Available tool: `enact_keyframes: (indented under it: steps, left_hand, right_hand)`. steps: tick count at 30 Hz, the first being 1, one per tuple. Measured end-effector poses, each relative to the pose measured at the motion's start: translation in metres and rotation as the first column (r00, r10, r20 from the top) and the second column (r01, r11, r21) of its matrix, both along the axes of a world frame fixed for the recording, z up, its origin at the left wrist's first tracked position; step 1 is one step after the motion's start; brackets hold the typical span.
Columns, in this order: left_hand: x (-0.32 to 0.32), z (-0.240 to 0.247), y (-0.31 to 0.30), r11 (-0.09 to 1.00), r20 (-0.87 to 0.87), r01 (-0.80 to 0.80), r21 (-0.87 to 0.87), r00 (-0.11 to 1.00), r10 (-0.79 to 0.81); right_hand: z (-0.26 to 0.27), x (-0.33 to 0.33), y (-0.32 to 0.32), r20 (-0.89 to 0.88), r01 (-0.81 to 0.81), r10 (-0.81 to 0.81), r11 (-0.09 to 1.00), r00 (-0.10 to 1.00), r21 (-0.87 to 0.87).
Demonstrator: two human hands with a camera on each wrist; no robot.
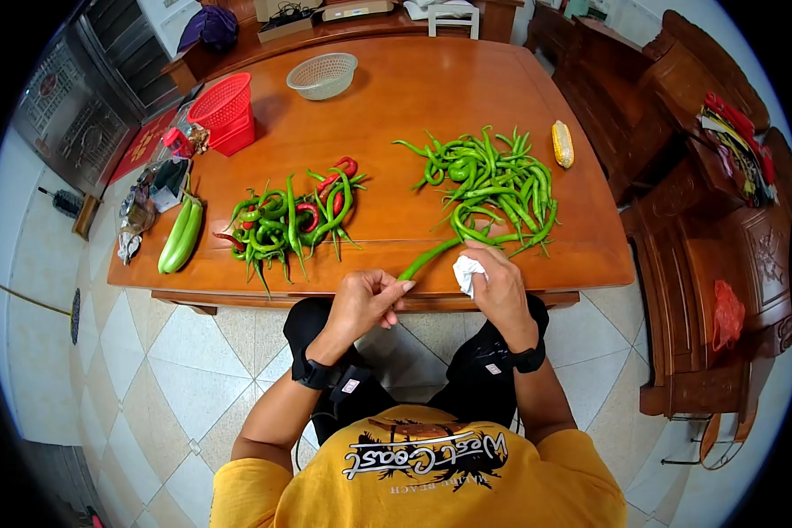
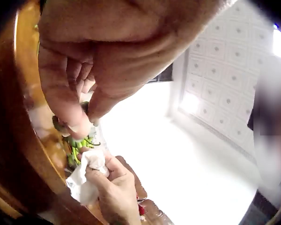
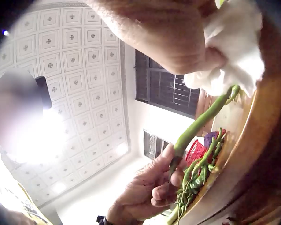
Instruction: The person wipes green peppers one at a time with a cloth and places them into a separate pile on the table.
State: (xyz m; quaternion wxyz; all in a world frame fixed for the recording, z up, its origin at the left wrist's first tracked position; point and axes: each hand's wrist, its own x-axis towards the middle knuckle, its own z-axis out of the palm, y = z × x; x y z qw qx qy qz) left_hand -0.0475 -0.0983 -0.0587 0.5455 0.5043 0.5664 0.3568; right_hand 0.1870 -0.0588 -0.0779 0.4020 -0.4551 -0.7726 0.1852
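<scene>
Over the table's front edge my left hand [image 1: 361, 304] pinches a long green chili pepper [image 1: 429, 257] at one end, between thumb and fingers. My right hand [image 1: 503, 286] grips a crumpled white tissue [image 1: 468, 275]. In the right wrist view the pepper [image 3: 201, 121] slants up from the left fingertips, and its far end meets the tissue [image 3: 239, 51]. Just beyond the right hand spreads a heap of green chili peppers [image 1: 524, 189]. Farther left lies a second heap, red and green chili peppers [image 1: 277, 211] mixed.
Two green eggplants [image 1: 182, 236] lie at the table's left edge, near a red plastic basket [image 1: 222, 101]. A pale colander [image 1: 323, 77] stands toward the back of the wooden table [image 1: 370, 132]. An ear of corn [image 1: 562, 145] lies by the right edge.
</scene>
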Motion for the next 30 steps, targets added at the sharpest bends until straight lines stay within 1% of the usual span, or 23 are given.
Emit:
enact_keyframes:
  steps: [1, 2, 4, 5, 8, 9, 12, 15, 16, 18, 19, 21, 22, 23, 24, 26, 28, 29, 30]
  left_hand:
    - [0.001, 0.003, -0.005, 0.995, -0.141, -0.042, 0.092, 0.989, 0.055]
    - [-0.001, -0.002, -0.008, 0.971, -0.283, 0.014, 0.241, 0.957, 0.057]
    - [-0.005, -0.017, -0.012, 0.859, -0.537, 0.181, 0.479, 0.834, 0.124]
    - [-0.004, -0.022, -0.014, 0.850, -0.558, 0.217, 0.480, 0.823, 0.105]
    - [-0.006, -0.008, -0.013, 0.829, -0.484, 0.069, 0.555, 0.837, 0.254]
    - [-0.007, -0.002, -0.013, 0.817, -0.530, 0.087, 0.570, 0.799, 0.285]
    - [-0.017, -0.009, -0.019, 0.854, -0.663, 0.254, 0.455, 0.736, 0.135]
    - [-0.030, -0.009, -0.024, 0.906, -0.537, 0.063, 0.419, 0.821, 0.191]
    - [-0.033, 0.000, -0.030, 0.928, -0.489, -0.002, 0.372, 0.850, 0.198]
    - [-0.043, -0.003, -0.043, 0.944, -0.420, -0.030, 0.328, 0.890, 0.174]
    - [-0.042, -0.003, -0.049, 0.966, -0.352, -0.044, 0.255, 0.926, 0.135]
    - [-0.044, -0.002, -0.061, 0.993, -0.204, -0.059, 0.101, 0.976, 0.079]
    - [-0.043, -0.005, -0.065, 0.998, -0.193, -0.066, 0.024, 0.979, 0.070]
    - [-0.042, -0.010, -0.067, 0.997, -0.174, -0.070, 0.012, 0.982, 0.071]
    - [-0.040, -0.013, -0.068, 0.997, -0.153, -0.072, 0.001, 0.986, 0.072]
    - [-0.036, -0.015, -0.068, 1.000, -0.180, -0.030, 0.004, 0.983, 0.030]
    - [-0.033, -0.017, -0.066, 1.000, -0.189, 0.007, -0.014, 0.982, -0.010]
    - [-0.034, -0.018, -0.065, 0.998, -0.262, 0.022, -0.056, 0.964, -0.036]
    - [-0.034, -0.018, -0.065, 0.998, -0.259, 0.023, -0.057, 0.965, -0.037]
  right_hand:
    - [-0.001, -0.003, -0.001, -0.016, -0.025, 0.025, 1.000, 1.000, -0.003]
    - [-0.004, -0.007, -0.002, -0.018, -0.074, 0.074, 0.997, 0.997, -0.028]
    - [-0.009, -0.014, -0.004, -0.027, -0.175, 0.173, 0.981, 0.985, -0.081]
    - [-0.008, -0.018, -0.005, 0.004, -0.218, 0.219, 0.971, 0.976, -0.095]
    - [-0.007, -0.025, -0.005, -0.011, -0.182, 0.181, 0.983, 0.983, -0.041]
    - [-0.011, -0.025, -0.002, -0.012, -0.159, 0.159, 0.987, 0.987, 0.000]
    - [-0.012, -0.023, -0.001, 0.049, -0.091, 0.090, 0.996, 0.995, 0.020]
    - [-0.010, -0.023, -0.005, 0.098, -0.013, 0.008, 0.999, 0.995, 0.045]
    - [-0.013, -0.022, -0.005, 0.116, 0.020, -0.023, 0.999, 0.993, 0.033]
    - [-0.021, -0.018, 0.003, 0.157, 0.080, -0.081, 0.997, 0.984, 0.015]
    - [-0.025, -0.017, 0.006, 0.154, 0.092, -0.106, 0.992, 0.982, 0.091]
    - [-0.024, -0.021, 0.006, 0.055, 0.055, -0.054, 0.998, 0.997, -0.008]
    - [-0.019, -0.025, 0.004, 0.001, 0.032, -0.032, 0.998, 0.999, -0.056]
    - [-0.013, -0.031, 0.000, -0.010, 0.000, 0.000, 1.000, 1.000, -0.009]
    - [-0.002, -0.041, -0.006, -0.109, -0.061, 0.058, 0.998, 0.992, -0.029]
    - [0.003, -0.063, -0.023, -0.186, -0.153, 0.146, 0.988, 0.972, -0.024]
    - [0.005, -0.084, -0.041, -0.176, -0.381, 0.366, 0.923, 0.914, -0.055]
    - [0.002, -0.092, -0.046, -0.151, -0.468, 0.452, 0.879, 0.879, -0.091]
    - [-0.003, -0.098, -0.050, -0.129, -0.551, 0.536, 0.825, 0.834, -0.129]
